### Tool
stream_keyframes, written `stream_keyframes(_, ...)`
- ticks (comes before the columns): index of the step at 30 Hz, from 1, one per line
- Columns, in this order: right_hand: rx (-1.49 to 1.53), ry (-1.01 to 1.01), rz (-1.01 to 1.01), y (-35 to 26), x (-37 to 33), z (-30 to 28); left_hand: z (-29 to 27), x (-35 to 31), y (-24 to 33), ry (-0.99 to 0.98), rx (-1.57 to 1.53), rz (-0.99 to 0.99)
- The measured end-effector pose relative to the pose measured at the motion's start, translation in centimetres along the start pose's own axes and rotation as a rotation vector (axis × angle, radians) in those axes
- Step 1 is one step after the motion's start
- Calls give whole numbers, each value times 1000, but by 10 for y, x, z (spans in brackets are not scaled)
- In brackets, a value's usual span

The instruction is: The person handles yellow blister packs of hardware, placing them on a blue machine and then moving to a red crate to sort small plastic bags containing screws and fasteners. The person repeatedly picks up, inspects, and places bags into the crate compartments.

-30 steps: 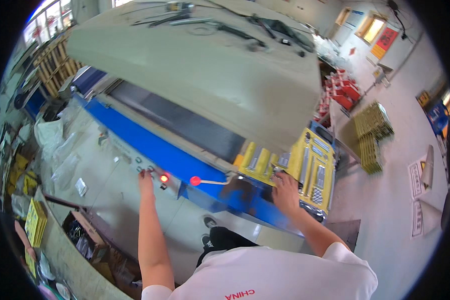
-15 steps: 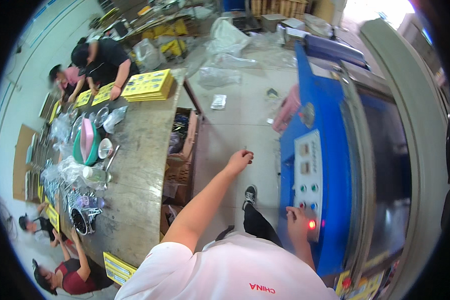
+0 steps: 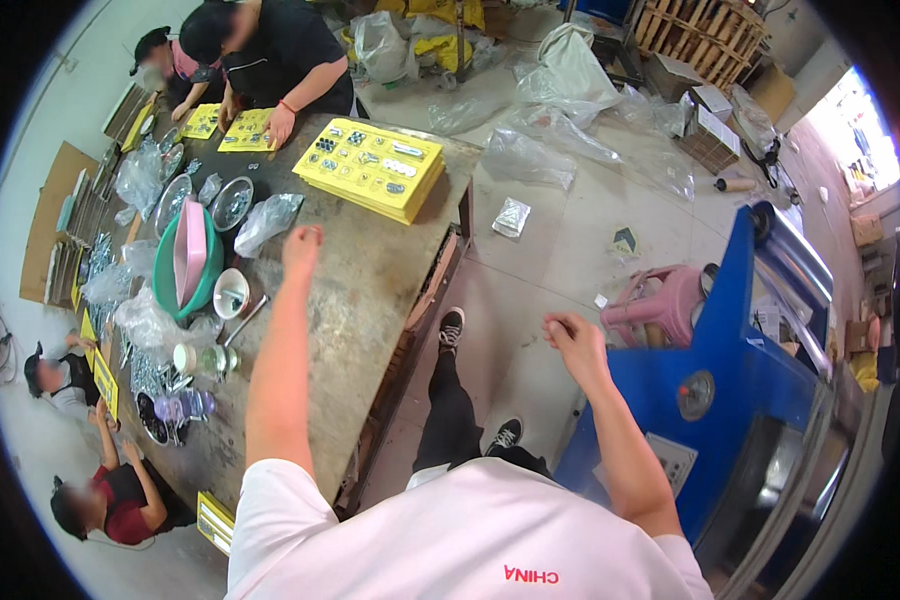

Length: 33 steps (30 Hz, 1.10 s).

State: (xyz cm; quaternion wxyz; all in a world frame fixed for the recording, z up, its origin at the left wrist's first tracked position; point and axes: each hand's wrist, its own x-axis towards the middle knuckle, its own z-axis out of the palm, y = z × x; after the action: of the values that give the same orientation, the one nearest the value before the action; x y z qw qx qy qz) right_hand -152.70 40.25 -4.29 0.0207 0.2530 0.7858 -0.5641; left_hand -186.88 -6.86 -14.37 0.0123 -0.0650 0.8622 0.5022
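Observation:
My left hand (image 3: pixel 303 248) is above the wooden table with its fingers curled in, and I see nothing in it. Closest to it are a clear plastic bag (image 3: pixel 266 226) and the stack of yellow cards (image 3: pixel 370 165) at the table's far corner. These cards carry small metal parts. My right hand (image 3: pixel 576 345) hangs in the air over the floor, its fingers also bent closed around nothing I can see. Beside it stand a pink plastic stool (image 3: pixel 660 300) and the blue machine (image 3: pixel 650 385), both apart from the hand.
On the table (image 3: pixel 315 400) are a green basin (image 3: pixel 213 268) with a pink one inside, a white bowl (image 3: pixel 231 293), metal bowls and jars. Co-workers handle yellow cards along its left side. Plastic sheets (image 3: pixel 530 155), cartons (image 3: pixel 710 138) and a wooden crate (image 3: pixel 695 40) lie beyond.
My right hand has left the machine's button panel and moved forward. My left hand has swung left over the table. My body has turned and stepped toward the table's far end.

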Motion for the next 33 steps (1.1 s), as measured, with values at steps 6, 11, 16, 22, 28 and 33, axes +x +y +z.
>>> stream_keyframes(6,-19,-89,74,-78,209,142,-11,226,-39,157,129,251)
stream_keyframes(11,167,-17,252,-117,323,233,16,313,-50,26,174,141)
stream_keyframes(16,259,38,365,-114,360,267,24,333,-51,-80,241,20)
stream_keyframes(22,338,39,365,-98,368,276,24,339,-49,-181,47,-73)
stream_keyframes(28,394,47,305,-89,372,276,28,345,-37,-191,-177,-148)
stream_keyframes(33,470,59,267,-94,364,262,23,345,-1,-229,-168,-83)
